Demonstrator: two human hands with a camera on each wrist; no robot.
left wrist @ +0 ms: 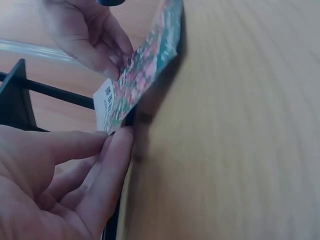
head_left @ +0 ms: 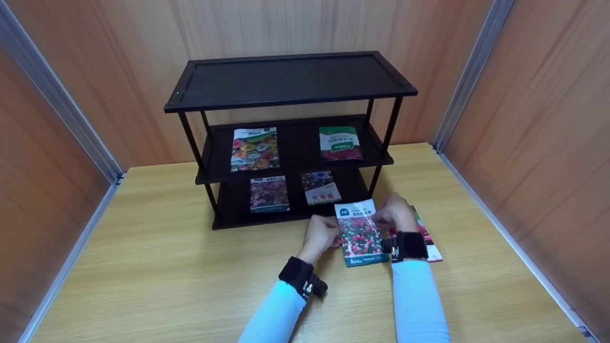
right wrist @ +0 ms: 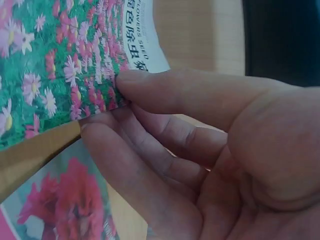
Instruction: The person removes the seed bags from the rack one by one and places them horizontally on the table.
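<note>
A seed packet with pink and white flowers (head_left: 360, 236) is held just above the table, in front of the shelf's right half. My left hand (head_left: 321, 234) pinches its left edge between thumb and fingers, as the left wrist view also shows. On the opposite edge, my right hand (right wrist: 200, 145) pinches the packet with its thumb on the printed face and fingers behind. A second packet with a red flower (right wrist: 70, 200) lies on the table under and beside the right hand, partly covered by that hand and wrist.
A black three-tier shelf (head_left: 290, 81) stands at the back. Its middle tier bears a colourful packet (head_left: 255, 150) and a green-and-white packet (head_left: 340, 144). On the bottom tier lie a purplish flower packet (head_left: 269, 194) and a blue-flower packet (head_left: 320, 188). Wooden panels enclose the table.
</note>
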